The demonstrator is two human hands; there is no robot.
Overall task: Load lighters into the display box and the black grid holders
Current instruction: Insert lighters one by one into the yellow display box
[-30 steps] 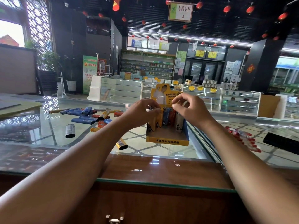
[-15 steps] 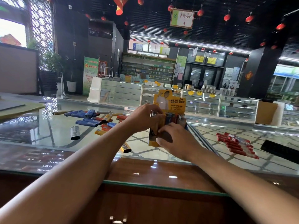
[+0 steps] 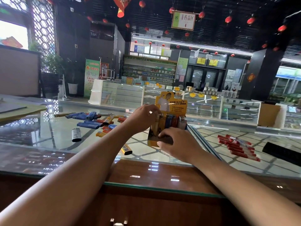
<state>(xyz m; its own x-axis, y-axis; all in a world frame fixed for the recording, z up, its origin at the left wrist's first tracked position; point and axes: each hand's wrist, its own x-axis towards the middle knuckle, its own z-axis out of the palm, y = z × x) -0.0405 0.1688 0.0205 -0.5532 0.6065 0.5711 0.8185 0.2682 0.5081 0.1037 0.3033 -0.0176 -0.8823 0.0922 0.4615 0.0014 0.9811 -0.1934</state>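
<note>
A yellow cardboard display box [image 3: 172, 105] stands on the glass counter [image 3: 48, 137], with several upright lighters [image 3: 169, 122] in it. My left hand [image 3: 143, 116] pinches the top of a lighter at the box's left end. My right hand [image 3: 177, 142] grips the box's front lower edge, covering part of it. Loose blue, orange and yellow lighters [image 3: 91, 119] lie in a heap on the glass to the left. A silver lighter [image 3: 76, 134] and a yellow one [image 3: 126, 149] lie apart from the heap.
A row of red lighters [image 3: 237, 147] lies on the glass to the right. A black grid holder [image 3: 281, 153] sits at the far right edge. The counter's wooden front rail [image 3: 146, 173] runs below my arms. Yellow boards [image 3: 19, 110] lie at the far left.
My right hand has dropped from the lighter tops to the box's front lower edge. My left hand stays at the left end of the row. The camera has come closer.
</note>
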